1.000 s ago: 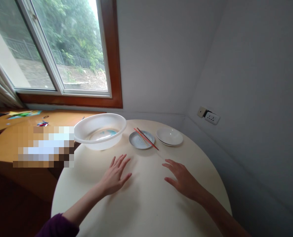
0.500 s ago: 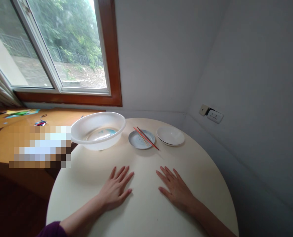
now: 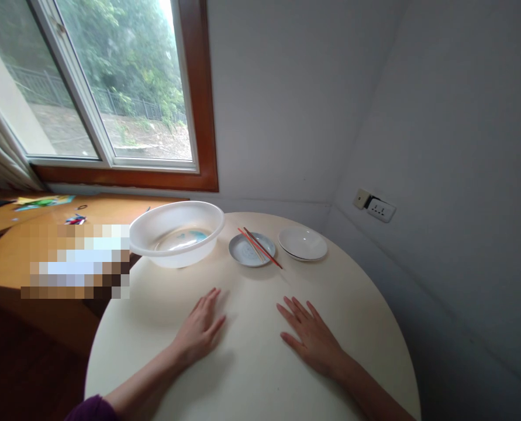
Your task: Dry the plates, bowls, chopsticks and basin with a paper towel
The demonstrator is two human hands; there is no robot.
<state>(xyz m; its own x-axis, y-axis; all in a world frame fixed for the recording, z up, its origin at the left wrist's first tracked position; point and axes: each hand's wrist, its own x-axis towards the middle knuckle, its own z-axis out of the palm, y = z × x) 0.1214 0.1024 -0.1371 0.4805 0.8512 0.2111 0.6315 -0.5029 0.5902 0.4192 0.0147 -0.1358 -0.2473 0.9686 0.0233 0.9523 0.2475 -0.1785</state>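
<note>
My left hand (image 3: 202, 325) hovers a little above the table, its fingers drawn nearer each other with the thumb apart, holding nothing. Flat on the tabletop lies my right hand (image 3: 311, 337), fingers spread. Beyond my left hand stands a translucent white plastic basin (image 3: 155, 248). A grey-blue plate (image 3: 238, 252) sits near the middle, with several chopsticks (image 3: 272, 258), red, dark and pale, resting across it and jutting past its rim. To its right are white dishes (image 3: 304, 242), seemingly two stacked. Neither hand touches any of these.
The round cream table (image 3: 251, 374) carries everything near me. At the left a wooden desk (image 3: 6, 257) holds coloured papers and small items, partly blurred out. Behind are a window (image 3: 141, 88) and walls; a socket (image 3: 380, 209) is on the right wall.
My left hand has lifted off the table, its fingers drawing closer together and turning. My right hand stays flat in place. The view has shifted very slightly.
</note>
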